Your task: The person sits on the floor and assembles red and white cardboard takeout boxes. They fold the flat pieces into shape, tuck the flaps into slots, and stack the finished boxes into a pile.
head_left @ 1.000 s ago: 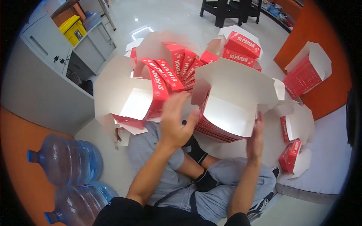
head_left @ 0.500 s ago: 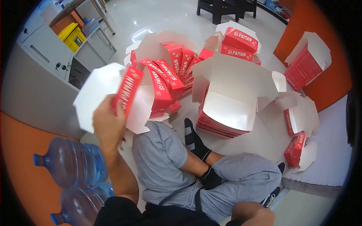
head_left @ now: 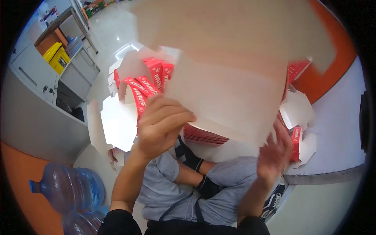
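A large paperboard food box [head_left: 227, 94], its pale inner side toward me, is lifted in front of me and blurred. My left hand [head_left: 162, 125] pinches it at the lower left edge, thumb and fingers closed. At its lower right corner is my right hand [head_left: 275, 152], slightly smeared, fingers apart and pointing up; whether it touches the board I cannot tell. Partly hidden below the box is a stack of red boxes [head_left: 205, 135]. Beyond my left hand stand several folded red and white boxes [head_left: 156, 74], and an open white box [head_left: 119, 121] lies near my knee.
More red and white boxes [head_left: 297, 111] lie at the right by a white wall. Two large clear bottles [head_left: 74, 186] lie at the left. A grey cabinet [head_left: 35, 78] and a yellow bin [head_left: 56, 56] stand farther back. My crossed legs [head_left: 207, 164] are below the hands.
My left hand has moved right, from the folded box it held to the large box. That box has come up off the stack. My right hand has risen from my lap to its right corner.
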Tool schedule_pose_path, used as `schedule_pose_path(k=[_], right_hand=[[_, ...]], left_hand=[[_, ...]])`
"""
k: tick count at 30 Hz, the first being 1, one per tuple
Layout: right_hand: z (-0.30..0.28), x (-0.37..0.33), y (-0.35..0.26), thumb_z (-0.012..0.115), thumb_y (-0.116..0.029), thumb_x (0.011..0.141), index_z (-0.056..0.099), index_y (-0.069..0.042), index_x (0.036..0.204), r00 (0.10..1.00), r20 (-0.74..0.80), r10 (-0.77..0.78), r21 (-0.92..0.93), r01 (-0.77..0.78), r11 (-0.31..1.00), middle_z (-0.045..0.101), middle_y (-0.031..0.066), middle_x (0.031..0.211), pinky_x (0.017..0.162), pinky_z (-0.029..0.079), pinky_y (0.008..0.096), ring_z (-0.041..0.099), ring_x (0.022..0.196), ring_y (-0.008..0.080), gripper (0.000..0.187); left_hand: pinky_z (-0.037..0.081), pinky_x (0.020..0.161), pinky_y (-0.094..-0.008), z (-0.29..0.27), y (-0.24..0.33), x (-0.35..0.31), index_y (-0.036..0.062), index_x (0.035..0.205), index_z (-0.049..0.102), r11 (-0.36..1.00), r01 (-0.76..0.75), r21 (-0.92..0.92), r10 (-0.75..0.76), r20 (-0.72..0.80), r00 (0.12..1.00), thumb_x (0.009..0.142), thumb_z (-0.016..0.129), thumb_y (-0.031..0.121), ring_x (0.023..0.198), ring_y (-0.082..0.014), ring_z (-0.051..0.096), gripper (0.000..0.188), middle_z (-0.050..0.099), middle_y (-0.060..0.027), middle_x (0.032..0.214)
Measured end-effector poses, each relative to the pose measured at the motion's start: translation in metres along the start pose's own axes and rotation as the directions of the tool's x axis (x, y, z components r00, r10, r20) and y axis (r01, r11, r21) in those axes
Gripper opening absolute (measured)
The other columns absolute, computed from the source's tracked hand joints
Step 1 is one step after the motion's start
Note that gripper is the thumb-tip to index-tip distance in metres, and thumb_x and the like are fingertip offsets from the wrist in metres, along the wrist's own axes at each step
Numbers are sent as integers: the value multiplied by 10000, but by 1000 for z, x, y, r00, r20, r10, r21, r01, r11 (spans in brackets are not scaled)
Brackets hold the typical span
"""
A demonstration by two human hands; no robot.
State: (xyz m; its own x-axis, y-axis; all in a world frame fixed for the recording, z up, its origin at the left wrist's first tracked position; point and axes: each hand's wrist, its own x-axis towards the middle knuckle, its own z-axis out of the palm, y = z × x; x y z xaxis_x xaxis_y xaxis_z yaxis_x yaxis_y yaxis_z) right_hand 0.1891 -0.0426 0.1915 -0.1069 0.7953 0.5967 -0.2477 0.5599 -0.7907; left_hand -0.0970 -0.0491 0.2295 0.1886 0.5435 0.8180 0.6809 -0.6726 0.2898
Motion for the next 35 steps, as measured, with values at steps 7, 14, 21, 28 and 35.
schedule_pose_path(k=[7, 14, 21, 28, 35], right_hand=[[-7, 13, 92, 768, -311, 888, 309, -5, 1562, 988, 4, 157, -39, -157, 987, 438, 191, 1540, 1120, 417, 447, 527, 1356, 333, 870], [-16, 10, 99, 729, -146, 820, 411, 12, 1509, 970, 71, 234, -257, -209, 943, 539, 206, 1408, 1088, 444, 429, 592, 1266, 325, 774], [-27, 12, 101, 681, -6, 730, 575, -6, 1385, 983, 124, 133, -577, -38, 816, 571, 204, 1251, 994, 486, 425, 604, 1100, 373, 663], [-36, 12, 119, 705, 19, 817, 643, -27, 1300, 966, -81, 244, -259, -257, 931, 562, 124, 1255, 828, 564, 305, 634, 1051, 200, 490], [-40, 13, 125, 782, -25, 826, 592, -63, 1358, 856, -33, 515, 22, -515, 857, 547, 66, 1234, 788, 557, 249, 608, 1000, 118, 567]], left_hand=[[502, 809, -390, 54, -42, -47, 83, 982, 736, 997, 47, -59, -36, 185, 982, 762, 718, -24, 828, -233, 661, 245, 693, -51, 890], [470, 771, -370, 51, -30, -46, 87, 974, 746, 988, -28, 154, -12, 256, 967, 761, 738, 20, 783, -200, 658, 223, 696, -24, 847], [442, 854, -380, 62, -1, -18, 129, 1169, 713, 974, -5, 227, -72, 331, 941, 792, 761, 107, 829, -191, 661, 381, 706, -16, 859], [555, 655, -459, 117, 10, 22, 200, 1508, 436, 997, 63, 37, -72, 607, 791, 885, 611, 103, 749, -362, 711, 654, 733, -117, 864], [552, 628, -439, 110, 9, 24, 244, 1496, 449, 993, -66, 102, -28, 716, 698, 874, 614, 104, 740, -340, 717, 659, 737, -103, 852]])
